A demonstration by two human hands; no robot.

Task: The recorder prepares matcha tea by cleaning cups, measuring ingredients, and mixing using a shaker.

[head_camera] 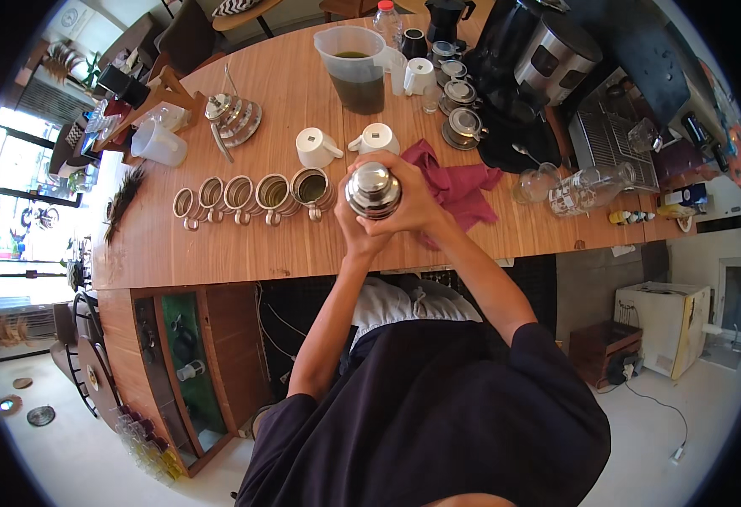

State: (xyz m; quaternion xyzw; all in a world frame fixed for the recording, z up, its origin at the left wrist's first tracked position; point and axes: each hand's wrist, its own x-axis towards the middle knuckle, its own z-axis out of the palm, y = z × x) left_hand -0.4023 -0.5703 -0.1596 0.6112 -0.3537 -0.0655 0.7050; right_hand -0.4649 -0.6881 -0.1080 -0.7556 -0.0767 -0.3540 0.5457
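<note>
Both my hands wrap around a shiny metal cocktail shaker (373,190) with its domed cap toward me, above the wooden counter. My left hand (353,227) grips its left side, and my right hand (415,196) closes over its right and far side. Just left of the shaker stands a ribbed, brown-rimmed mug (311,189) with dark liquid in it. It ends a row of similar mugs (239,195), at least one of which also holds liquid. Two white cups (317,147) rest upside down beyond my hands. A crumpled magenta cloth (450,184) lies to the right.
A plastic pitcher of dark green liquid (354,76) stands farther back. Left are a steel gooseneck kettle (234,120) and a translucent jug (158,142). Several metal drip filters (462,95) line the right, near a glass bottle (589,190) lying on its side and an espresso machine (636,120).
</note>
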